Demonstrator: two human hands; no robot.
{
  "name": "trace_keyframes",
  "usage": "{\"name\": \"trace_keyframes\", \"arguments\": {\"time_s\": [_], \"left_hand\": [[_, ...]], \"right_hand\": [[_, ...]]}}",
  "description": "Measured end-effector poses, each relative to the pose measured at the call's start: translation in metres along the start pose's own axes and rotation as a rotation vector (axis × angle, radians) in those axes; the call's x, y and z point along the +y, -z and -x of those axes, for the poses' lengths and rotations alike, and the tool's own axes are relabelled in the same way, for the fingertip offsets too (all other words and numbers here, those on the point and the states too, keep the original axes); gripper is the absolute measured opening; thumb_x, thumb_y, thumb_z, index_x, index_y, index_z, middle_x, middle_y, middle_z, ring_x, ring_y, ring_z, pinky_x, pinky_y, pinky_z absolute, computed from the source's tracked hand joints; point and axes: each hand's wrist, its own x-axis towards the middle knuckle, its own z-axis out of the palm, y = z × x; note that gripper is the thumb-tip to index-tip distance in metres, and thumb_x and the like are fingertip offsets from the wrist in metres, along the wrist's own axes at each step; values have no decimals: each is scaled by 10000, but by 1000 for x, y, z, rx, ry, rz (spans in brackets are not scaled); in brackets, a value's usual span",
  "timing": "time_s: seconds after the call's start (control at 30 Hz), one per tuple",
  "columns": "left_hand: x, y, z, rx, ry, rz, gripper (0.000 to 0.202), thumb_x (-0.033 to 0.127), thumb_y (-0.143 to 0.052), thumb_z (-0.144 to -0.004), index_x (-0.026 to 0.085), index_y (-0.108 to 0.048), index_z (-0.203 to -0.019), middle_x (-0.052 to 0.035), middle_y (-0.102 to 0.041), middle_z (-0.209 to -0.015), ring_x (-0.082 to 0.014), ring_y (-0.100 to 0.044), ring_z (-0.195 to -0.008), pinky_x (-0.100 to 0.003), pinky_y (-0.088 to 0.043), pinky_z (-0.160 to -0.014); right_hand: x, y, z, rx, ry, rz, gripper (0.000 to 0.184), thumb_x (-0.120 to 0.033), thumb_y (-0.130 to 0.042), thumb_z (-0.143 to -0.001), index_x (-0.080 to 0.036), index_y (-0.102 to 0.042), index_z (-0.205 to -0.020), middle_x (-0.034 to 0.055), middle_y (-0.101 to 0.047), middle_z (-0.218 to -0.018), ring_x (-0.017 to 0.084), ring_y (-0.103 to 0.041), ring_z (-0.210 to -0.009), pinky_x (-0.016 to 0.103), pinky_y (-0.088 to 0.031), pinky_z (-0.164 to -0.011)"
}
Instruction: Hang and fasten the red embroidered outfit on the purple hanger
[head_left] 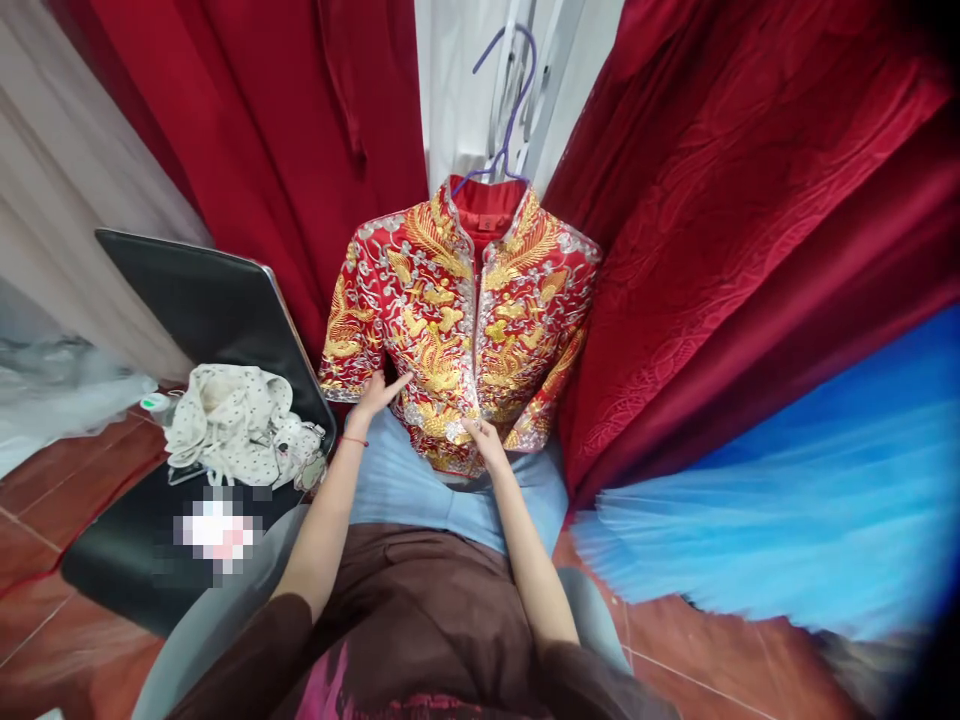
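A red jacket (457, 320) thick with gold and silver embroidery hangs in front of me on a purple hanger (510, 100). Its hem rests on my lap, over my light blue jeans (405, 480). My left hand (377, 393) lies on the jacket's lower left side with fingers stretched out flat, a red string at the wrist. My right hand (484, 440) pinches the bottom hem near the front opening, fingers closed on the cloth.
A black chair (202, 310) stands at my left with a spotted white garment (240, 425) heaped on its seat. Dark red fabrics (712, 250) hang behind and to the right. A blue tulle skirt (787, 510) spreads low at the right. The floor is red-brown tile (45, 520).
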Motion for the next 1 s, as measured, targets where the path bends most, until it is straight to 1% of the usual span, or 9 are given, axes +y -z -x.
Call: {"name": "trace_keyframes", "arguments": {"time_s": [0.13, 0.27, 0.4, 0.47, 0.6, 0.67, 0.77, 0.9, 1.0], "left_hand": [[24, -8, -19, -20, -53, 222, 315, 441, -669, -828, 206, -659, -1037, -125, -652, -1269, -229, -575, -1230, -410, -389, -1081], [38, -20, -19, 115, -198, 423, 222, 398, -677, -816, 214, -613, -923, -68, -686, -1105, -145, -645, -1007, -292, -470, -956], [68, 0, -18, 322, -352, 535, 320, 419, -721, -762, 204, -485, -737, 11, -612, -817, -90, -595, -799, -206, -476, -814], [89, 13, -19, 380, -436, 559, 383, 423, -768, -707, 201, -456, -714, 29, -572, -774, -85, -577, -775, -197, -472, -790], [111, 15, -18, 424, -543, 525, 399, 453, -773, -690, 188, -480, -746, 5, -606, -857, -110, -610, -867, -239, -487, -858], [103, -1, -12, 459, -449, 404, 340, 439, -716, -754, 181, -498, -790, -11, -627, -905, -126, -623, -935, -267, -481, -918], [70, -33, 7, 479, -258, 230, 223, 342, -644, -830, 176, -528, -922, -55, -642, -1064, -143, -613, -1054, -284, -443, -995], [6, -68, 42, 473, -75, 161, 344, 317, -672, -821, 198, -480, -1080, -120, -535, -1313, -204, -477, -1284, -322, -359, -1080], [-36, -82, 60, 365, 166, 118, 448, 346, -752, -749, 197, -463, -1057, -148, -518, -1282, -284, -358, -1371, -361, -363, -1049]], "right_hand": [[7, -17, 10, -21, 9, 40, 508, -696, -618, -698, -195, -554, -654, -27, -506, -549, 141, -472, -598, 255, -399, -588], [-6, -27, 17, -5, 56, 95, 490, -671, -612, -720, -204, -512, -607, -33, -460, -534, 133, -426, -571, 256, -380, -574], [-36, -31, 27, 13, 157, 137, 366, -556, -598, -808, -198, -597, -732, -5, -560, -671, 160, -492, -692, 267, -410, -696], [-47, -29, 28, -14, 220, 123, 332, -523, -600, -827, -197, -610, -766, 3, -589, -732, 165, -509, -735, 265, -414, -730], [-33, -22, 18, 60, 140, -37, 349, -540, -615, -796, -191, -615, -800, 3, -623, -803, 164, -533, -793, 255, -426, -771], [-12, -22, 12, 125, 46, -71, 386, -571, -631, -746, -190, -583, -706, -8, -595, -709, 158, -520, -744, 252, -426, -737], [19, -22, 7, 180, -35, -90, 421, -599, -652, -675, -196, -548, -612, -19, -558, -603, 154, -506, -683, 254, -424, -690], [37, -19, 5, 218, -90, -187, 427, -588, -678, -641, -173, -653, -739, 10, -668, -715, 170, -578, -740, 273, -458, -741], [42, -15, 2, 249, -120, -287, 465, -594, -686, -634, -169, -681, -823, 33, -714, -812, 184, -621, -792, 289, -479, -763]]}}
